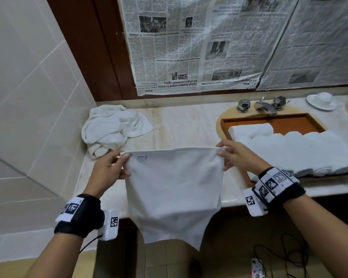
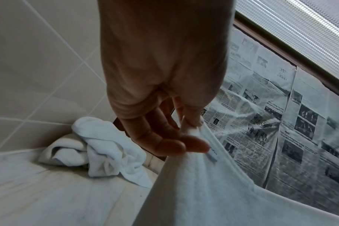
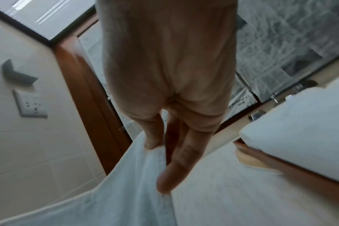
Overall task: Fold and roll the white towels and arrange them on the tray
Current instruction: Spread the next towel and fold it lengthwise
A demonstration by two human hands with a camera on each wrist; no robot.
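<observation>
A white towel [image 1: 173, 189] hangs spread out in the air in front of the counter, its lower edge below the counter's front. My left hand [image 1: 117, 165] pinches its top left corner [image 2: 194, 131], and my right hand [image 1: 227, 155] pinches the top right corner [image 3: 155, 149]. A small label [image 1: 141, 157] shows near the top left. At the right stands a brown wooden tray [image 1: 289, 122] holding several rolled white towels [image 1: 289, 149]. A crumpled pile of white towels [image 1: 109, 127] lies at the counter's back left [image 2: 99, 151].
The marble counter [image 1: 181, 125] runs along a wall covered with newspaper [image 1: 189, 47]. A tap [image 1: 265, 107] and a white cup on a saucer [image 1: 321, 100] stand at the back right. White tiled wall [image 1: 28, 97] is at the left. Cables [image 1: 279, 257] lie on the floor.
</observation>
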